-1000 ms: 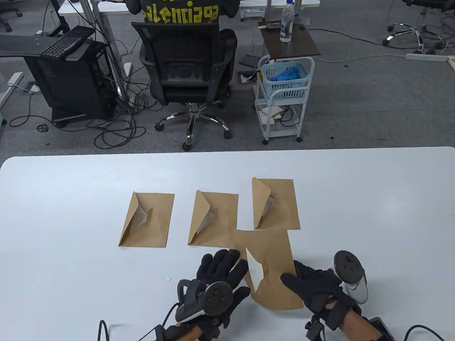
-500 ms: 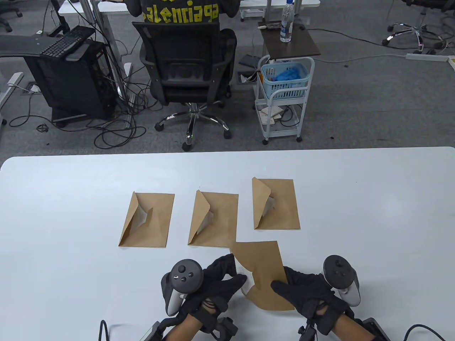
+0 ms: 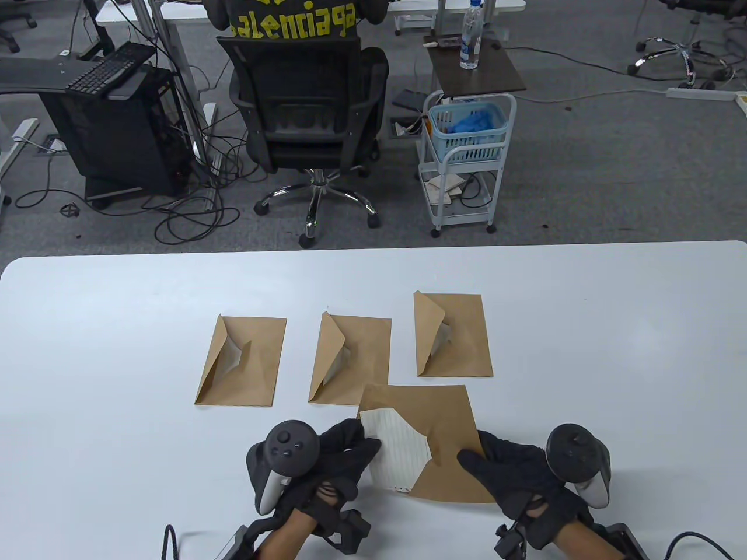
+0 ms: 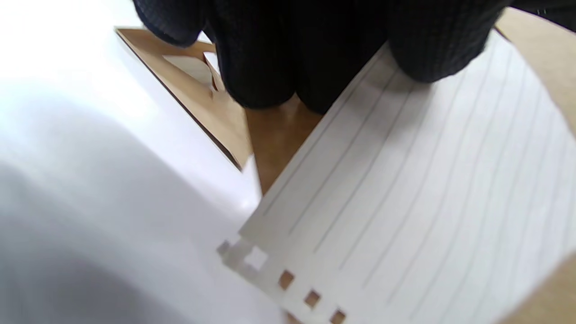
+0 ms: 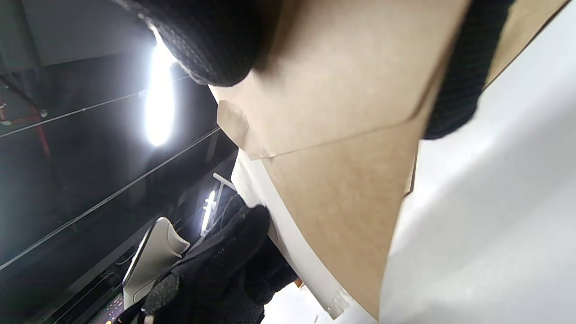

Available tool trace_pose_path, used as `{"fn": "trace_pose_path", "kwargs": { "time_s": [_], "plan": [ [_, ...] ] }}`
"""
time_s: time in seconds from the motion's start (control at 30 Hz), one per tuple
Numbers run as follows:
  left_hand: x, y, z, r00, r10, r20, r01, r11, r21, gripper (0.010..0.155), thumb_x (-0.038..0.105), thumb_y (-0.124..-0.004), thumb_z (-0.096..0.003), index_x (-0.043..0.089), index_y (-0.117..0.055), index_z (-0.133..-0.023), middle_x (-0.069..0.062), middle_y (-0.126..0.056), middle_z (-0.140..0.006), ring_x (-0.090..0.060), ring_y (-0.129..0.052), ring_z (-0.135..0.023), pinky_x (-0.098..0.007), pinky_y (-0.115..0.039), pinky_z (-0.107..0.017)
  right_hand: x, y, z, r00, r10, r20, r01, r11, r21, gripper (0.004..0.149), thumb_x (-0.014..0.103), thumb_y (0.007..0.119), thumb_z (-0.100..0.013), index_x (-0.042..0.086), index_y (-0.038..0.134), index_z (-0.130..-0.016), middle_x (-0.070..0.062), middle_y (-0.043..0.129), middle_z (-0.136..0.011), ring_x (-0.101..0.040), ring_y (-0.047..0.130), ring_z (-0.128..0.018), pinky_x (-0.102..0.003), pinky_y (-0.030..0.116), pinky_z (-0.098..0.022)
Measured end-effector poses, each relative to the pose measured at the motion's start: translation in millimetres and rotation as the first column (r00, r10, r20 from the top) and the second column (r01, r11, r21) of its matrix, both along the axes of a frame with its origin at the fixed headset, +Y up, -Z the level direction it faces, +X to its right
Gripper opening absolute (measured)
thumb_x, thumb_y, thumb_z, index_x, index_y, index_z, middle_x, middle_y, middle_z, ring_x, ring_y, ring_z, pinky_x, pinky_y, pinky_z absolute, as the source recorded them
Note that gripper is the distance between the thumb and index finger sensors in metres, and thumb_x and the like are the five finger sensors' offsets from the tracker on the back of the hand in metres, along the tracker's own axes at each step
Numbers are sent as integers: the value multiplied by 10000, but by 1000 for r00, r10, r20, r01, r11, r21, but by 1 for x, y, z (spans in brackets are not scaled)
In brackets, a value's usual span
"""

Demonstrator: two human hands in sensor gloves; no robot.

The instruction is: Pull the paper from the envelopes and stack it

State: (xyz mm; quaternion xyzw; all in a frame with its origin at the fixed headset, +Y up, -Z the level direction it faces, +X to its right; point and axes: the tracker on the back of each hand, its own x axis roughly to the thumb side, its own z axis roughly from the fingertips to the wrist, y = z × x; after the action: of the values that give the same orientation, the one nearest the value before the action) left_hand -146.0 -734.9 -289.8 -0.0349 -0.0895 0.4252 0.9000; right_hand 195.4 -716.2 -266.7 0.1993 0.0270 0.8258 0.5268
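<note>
A brown envelope point(image 3: 443, 431) is held near the table's front edge. My right hand point(image 3: 502, 469) grips its right lower edge; the brown paper shows between those fingers in the right wrist view point(image 5: 342, 90). My left hand point(image 3: 344, 452) pinches the left edge of a lined white sheet point(image 3: 397, 452) that sticks partly out of the envelope's left opening. The left wrist view shows the sheet point(image 4: 427, 202) with punched holes along its edge, under my fingertips point(image 4: 432, 49). Three more brown envelopes lie in a row beyond: left point(image 3: 242, 361), middle point(image 3: 353, 359), right point(image 3: 455, 335), each with white paper showing at its open flap.
The white table point(image 3: 613, 350) stretches wide on both sides of the envelopes. Beyond its far edge stand an office chair point(image 3: 309, 116) with a seated person, a small white cart point(image 3: 467, 157) and a desk with a keyboard point(image 3: 111, 67).
The left hand has taken the sheet's edge and drawn it leftward, so more lined paper shows outside the envelope. The envelope has tipped flatter, and the right hand has shifted slightly right.
</note>
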Motion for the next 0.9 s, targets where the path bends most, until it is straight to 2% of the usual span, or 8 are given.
{"fn": "trace_pose_path", "kwargs": {
  "time_s": [0.13, 0.3, 0.43, 0.53, 0.63, 0.73, 0.83, 0.9],
  "plan": [
    [-10, 4, -3, 998, -54, -39, 55, 998, 20, 351, 409, -845, -457, 390, -823, -807, 44, -1008, -659, -234, -1061, -623, -548, -717, -631, 20, 11, -2, 998, -23, 55, 22, 1000, 13, 428, 329, 780, -515, 165, 801, -910, -113, 1003, -704, -271, 1105, -468, -433, 905, -385],
    [-15, 2, -7, 979, -195, -62, 196, 980, 24, 383, 399, -865, -447, 341, -824, -823, 42, -1027, -612, -212, -1091, -548, -525, -756, -596, 57, 20, -4, 987, 14, 159, -23, 998, 55, 433, 328, 777, -518, 158, 795, -915, -122, 997, -713, -281, 1099, -478, -442, 898, -393],
    [-4, -1, -7, 956, -291, -19, 291, 956, 15, 531, 368, -863, -454, 292, -724, -960, 46, -1004, -620, -220, -1081, -531, -530, -746, -597, 81, 16, -3, 973, 8, 229, -18, 999, 41, 434, 326, 778, -519, 151, 795, -916, -126, 997, -713, -283, 1099, -479, -443, 898, -392],
    [9, -4, -6, 893, -451, 15, 449, 892, 54, 725, 360, -861, -457, 266, -481, -1067, 45, -1004, -624, -220, -1084, -527, -526, -749, -599, 89, 17, -5, 968, -24, 250, 15, 999, 38, 434, 325, 778, -519, 146, 797, -914, -129, 996, -712, -286, 1098, -479, -445, 897, -392],
    [23, -5, -2, 811, -584, 10, 580, 807, 114, 734, 352, -863, -459, 434, -423, -1040, 43, -1008, -621, -223, -1087, -519, -522, -751, -600, 90, 17, -4, 967, -35, 253, 25, 999, 42, 437, 326, 774, -519, 139, 795, -914, -133, 993, -716, -288, 1097, -484, -448, 895, -396],
    [37, -6, 0, 702, -712, -4, 699, 688, 194, 676, 359, -865, -457, 457, -504, -1021, 41, -1024, -602, -215, -1098, -496, -515, -758, -597, 87, 19, 0, 968, -17, 252, 3, 998, 59, 437, 325, 775, -518, 136, 799, -911, -132, 995, -715, -288, 1098, -484, -448, 896, -397],
    [47, -10, 1, 638, -770, -2, 754, 623, 209, 399, 352, -870, -454, 351, -891, -852, 27, -1034, -609, -230, -1090, -518, -528, -735, -613, 86, 19, 1, 968, -13, 250, -3, 998, 64, 436, 325, 775, -518, 137, 799, -911, -134, 994, -716, -288, 1097, -486, -447, 896, -398],
    [53, -14, 0, 571, -821, -2, 801, 557, 218, 400, 357, -880, -446, 298, -903, -841, 27, -1032, -631, -240, -1082, -553, -533, -722, -625, 85, 18, 1, 968, -12, 249, -4, 998, 62, 436, 324, 776, -518, 134, 800, -910, -133, 994, -716, -289, 1097, -487, -448, 896, -398]
  ]
}}
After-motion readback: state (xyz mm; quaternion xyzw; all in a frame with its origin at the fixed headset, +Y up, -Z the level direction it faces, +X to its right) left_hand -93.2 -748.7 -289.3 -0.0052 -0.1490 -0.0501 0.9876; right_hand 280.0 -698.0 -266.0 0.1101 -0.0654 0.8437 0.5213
